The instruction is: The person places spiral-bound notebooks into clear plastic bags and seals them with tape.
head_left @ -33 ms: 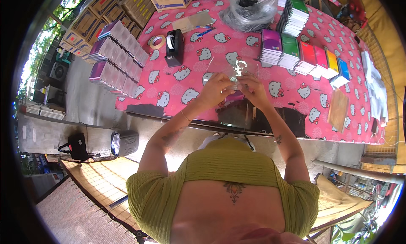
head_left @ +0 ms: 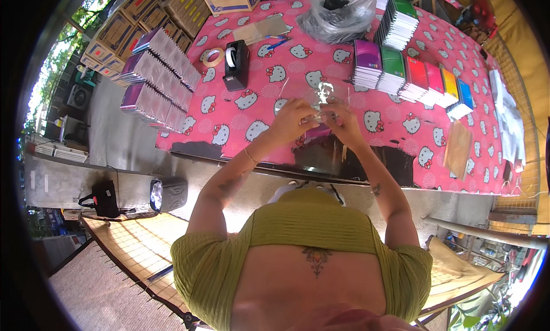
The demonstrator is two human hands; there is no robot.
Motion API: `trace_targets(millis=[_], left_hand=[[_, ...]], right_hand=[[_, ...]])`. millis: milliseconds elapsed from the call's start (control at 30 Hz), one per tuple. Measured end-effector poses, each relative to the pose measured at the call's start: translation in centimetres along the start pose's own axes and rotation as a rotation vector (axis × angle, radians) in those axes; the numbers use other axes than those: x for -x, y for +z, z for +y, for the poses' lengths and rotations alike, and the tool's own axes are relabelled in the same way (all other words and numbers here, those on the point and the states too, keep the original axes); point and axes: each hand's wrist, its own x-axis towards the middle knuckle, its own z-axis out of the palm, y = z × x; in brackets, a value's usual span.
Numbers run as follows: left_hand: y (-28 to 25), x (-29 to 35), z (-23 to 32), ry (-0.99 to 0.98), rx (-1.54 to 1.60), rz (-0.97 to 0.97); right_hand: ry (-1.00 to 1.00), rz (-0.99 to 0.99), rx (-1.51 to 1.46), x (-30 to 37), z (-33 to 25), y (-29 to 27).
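Observation:
My left hand (head_left: 294, 118) and my right hand (head_left: 342, 122) are close together near the table's front edge, fingers bent in a pinch. Between them they grip the near edge of a clear plastic bag (head_left: 338, 91), which lies spread away from me and glints in the light. Something purple (head_left: 317, 132) shows just below the fingers, partly covered; its kind is hard to make out. Beyond my left hand stands a black tape dispenser (head_left: 236, 67) with a roll in it, and a roll of tan tape (head_left: 213, 57) lies beside it.
Stacks of spiral notebooks (head_left: 157, 84) stand at the left. Coloured notebook piles (head_left: 393, 67) line the right side. A large plastic sack (head_left: 338, 16), blue pens (head_left: 278, 44) and a flat brown sheet (head_left: 260, 29) lie farther back. A wooden board (head_left: 459, 150) is at the right.
Hardly anything differs. The clear plastic has shifted very slightly to the left, and both hands keep their pinch at nearly the same spot.

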Motion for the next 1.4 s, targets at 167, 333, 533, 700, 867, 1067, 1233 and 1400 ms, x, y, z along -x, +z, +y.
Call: trace_targets(millis=[167, 333, 533, 700, 867, 1067, 1233, 1400], left_hand=[[-0.1, -2.9, -0.6, -0.321, 0.167, -0.134], [1.2, -3.5, 0.6, -0.124, -0.363, 0.064], [2.0, -5.0, -6.2, -0.447, 0.791, -0.261], [-3.6, -3.8, -21.7, -0.352, -0.815, 0.944], [-9.5, 0.7, -29.2, -0.924, 0.883, 0.541], [-5.9, 0.7, -25.4, -0.667, 0.971, 1.115], [-8.5, 2.7, -24.8, -1.024, -0.165, 0.634], [-12.4, -2.6, -17.1, -0.799, -0.879, 0.3]], right_hand=[[0.167, 0.132, -0.128, -0.2, -1.0, 1.2], [0.28, 0.088, -0.404, -0.8, 0.3, 1.2], [0.499, 0.099, -0.667, -0.5, 0.5, 0.6], [0.554, 0.171, -0.664, 0.0, 0.3, 0.5], [0.532, 0.14, -0.677, -0.6, 0.4, 1.3], [0.521, 0.16, -0.662, -0.7, 0.1, 1.5], [0.514, 0.134, -0.703, -0.8, -0.1, 2.0], [0.493, 0.174, -0.723, -0.5, 0.1, 1.8]])
